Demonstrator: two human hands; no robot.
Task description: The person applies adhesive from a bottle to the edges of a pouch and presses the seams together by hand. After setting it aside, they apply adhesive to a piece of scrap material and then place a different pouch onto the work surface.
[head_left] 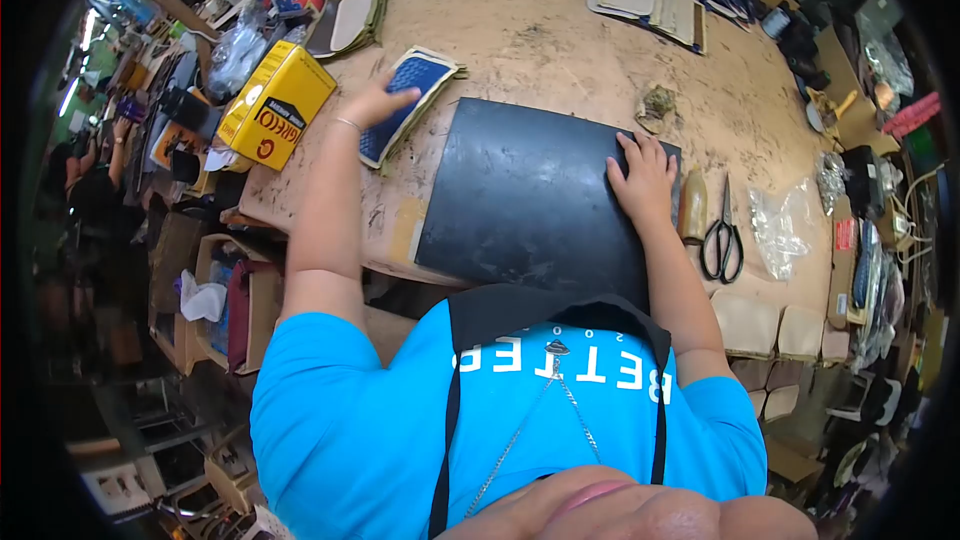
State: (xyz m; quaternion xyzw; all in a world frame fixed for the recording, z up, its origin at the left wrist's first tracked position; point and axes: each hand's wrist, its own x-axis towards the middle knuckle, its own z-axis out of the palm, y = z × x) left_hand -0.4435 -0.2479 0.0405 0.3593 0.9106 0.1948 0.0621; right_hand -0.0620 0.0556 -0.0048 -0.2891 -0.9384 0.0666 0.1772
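Note:
My left hand (pixel 376 103) is at the upper left side of a small stack of blue textured panels (pixel 428 73) with pale edges. One digit stretches across the top panel, and the hand appears closed on the stack; the other fingers are partly hidden. On a large black rectangular board (pixel 530 200), my right hand (pixel 646 176) lies with its fingers spread near the upper right corner. To the right of the board are a wooden-looking handle piece (pixel 692 210) and black-handled scissors (pixel 722 245).
A yellow can (pixel 277 105) stands left of my left arm. Stacked panels (pixel 650 5) lie at the far right, with a brownish lump (pixel 657 108) nearer. A clear plastic bag (pixel 782 225) lies beside the scissors. Pale panels (pixel 745 323) line the right front edge.

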